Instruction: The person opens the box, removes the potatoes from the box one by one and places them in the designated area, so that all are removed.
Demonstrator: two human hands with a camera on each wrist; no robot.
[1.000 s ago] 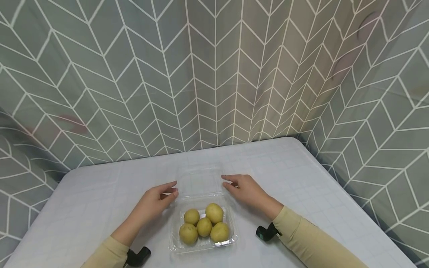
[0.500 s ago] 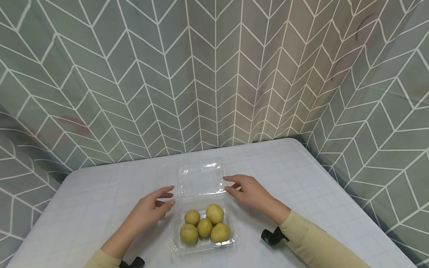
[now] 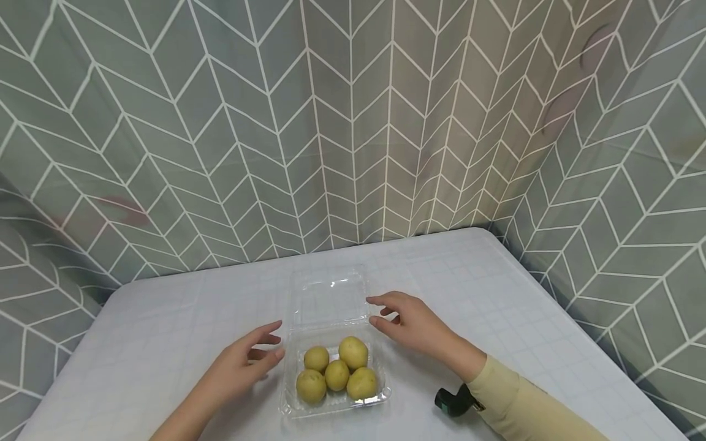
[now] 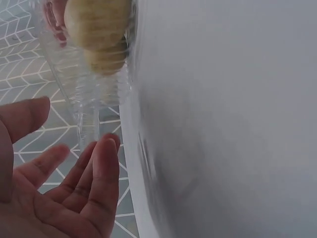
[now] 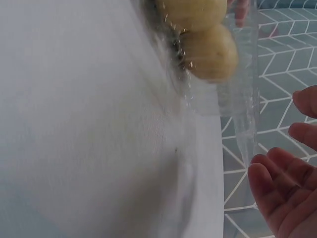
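Observation:
A clear plastic clamshell box [image 3: 317, 414] lies on the table with its lid [image 3: 330, 300] folded back flat, away from the person. Several round yellow-green fruits [image 3: 337, 375] sit in its tray; their exact kind is hard to tell. My left hand [image 3: 242, 362] is held to the left of the box, fingers loosely spread and nothing in them. On the other side, my right hand [image 3: 407, 321] has its fingertips at the lid's right edge; whether they touch it I cannot tell. Both wrist views show relaxed fingers beside the clear plastic, with fruits [image 4: 96, 25] [image 5: 210, 52] above.
A white cloth covers the table [image 3: 165, 331], which has rounded back corners. Grey-green curtains [image 3: 353, 122] with white chevron lines hang behind it and along the right side. A small black device [image 3: 455, 401] is strapped at the right wrist.
My left hand has drawn back, left and toward the person, away from the lid. My right hand has shifted slightly nearer the person. The lid rose a little, then settled flatter; the fruits stayed put.

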